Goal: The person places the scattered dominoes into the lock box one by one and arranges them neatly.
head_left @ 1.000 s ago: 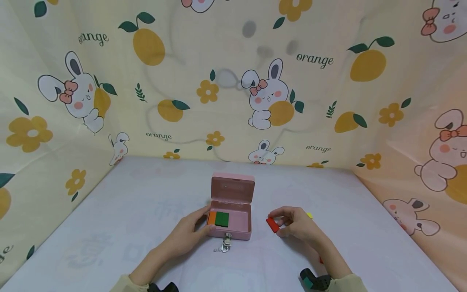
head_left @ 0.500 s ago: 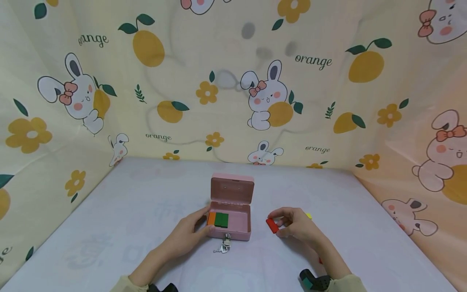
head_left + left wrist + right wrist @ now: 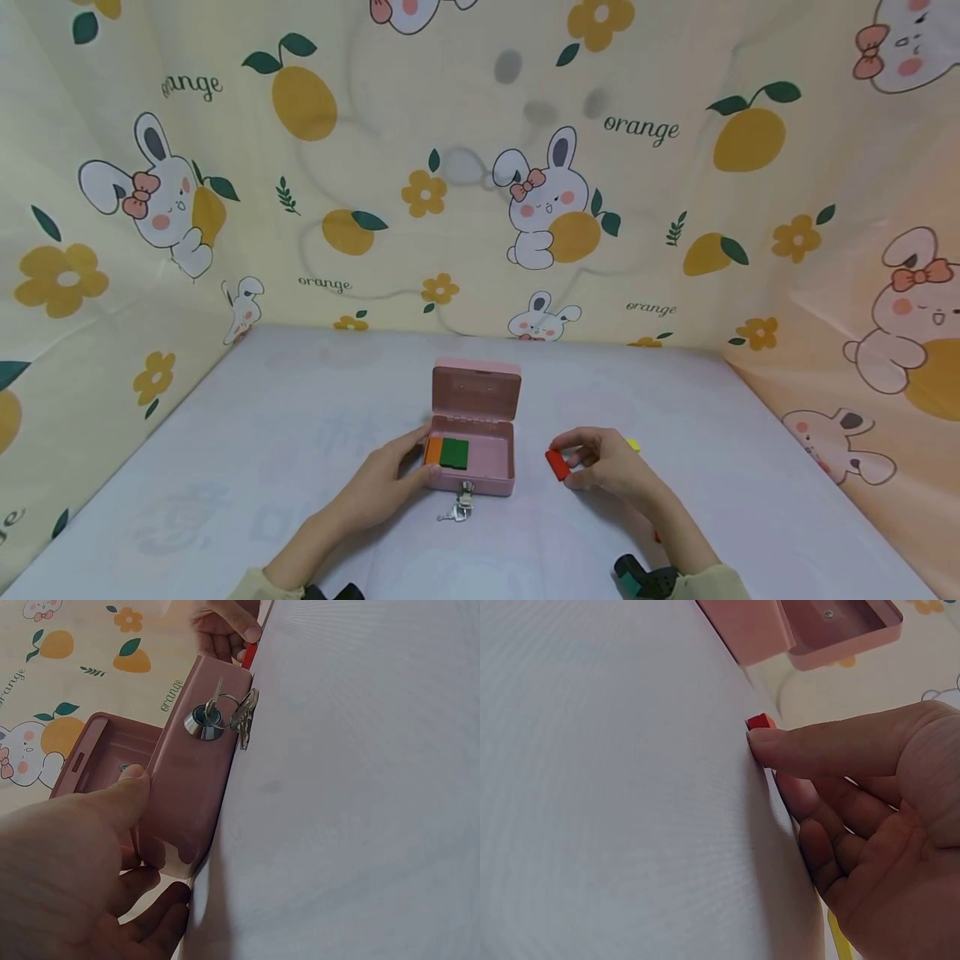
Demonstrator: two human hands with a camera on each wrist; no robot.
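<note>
A small pink cash box (image 3: 495, 454) stands on the table with its lid (image 3: 476, 392) raised. An orange block (image 3: 433, 451) and green blocks (image 3: 454, 453) lie in its left part. Keys (image 3: 457, 508) hang from the lock (image 3: 204, 722) on its front. At the box's left side my left hand (image 3: 382, 479) holds it, the thumb over the front corner and the fingers along the side. To the right of the box, my right hand (image 3: 607, 461) pinches a red block (image 3: 557, 465) between thumb and fingers, low at the table. My thumb covers part of that block in the right wrist view.
A yellow piece (image 3: 633, 445) shows just behind my right hand. Another red piece (image 3: 657, 537) is mostly hidden by my right forearm. Patterned cloth walls (image 3: 465, 167) bound the white table (image 3: 300, 400) at the back and sides.
</note>
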